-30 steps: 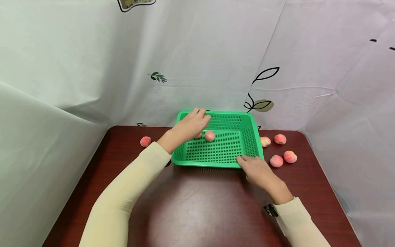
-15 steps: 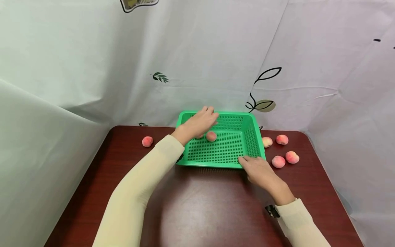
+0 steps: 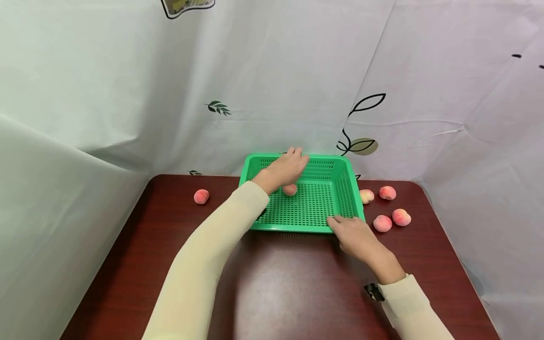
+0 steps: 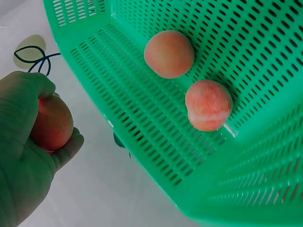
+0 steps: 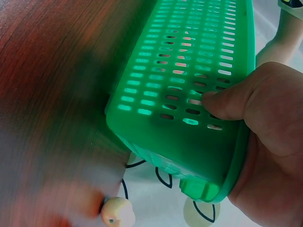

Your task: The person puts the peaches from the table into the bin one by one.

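Note:
A green perforated basket [image 3: 303, 228] stands on the table near its back edge. The left hand [image 3: 287, 169] is over the basket's back part; in the left wrist view that hand [image 4: 23, 142] grips a peach [image 4: 52, 124] between thumb and fingers. Two peaches lie inside the basket, one [image 4: 169, 54] a little apart from the other [image 4: 209, 105]. At the basket's front right corner, the right hand [image 3: 354, 240] holds the rim, and in the right wrist view its thumb presses the outer wall while the fingers are hidden behind the rim.
Right of the basket lie several peaches, among them one at the back [image 3: 387, 192] and one nearer the front [image 3: 382, 223]. A single peach [image 3: 201, 196] lies on the left of the dark red table [image 3: 140, 255]. Pale cloth [image 3: 289, 85] hangs behind.
The left hand has moved rightward over the basket, and its sleeve now crosses the basket's left front corner. The right hand has stayed at the rim.

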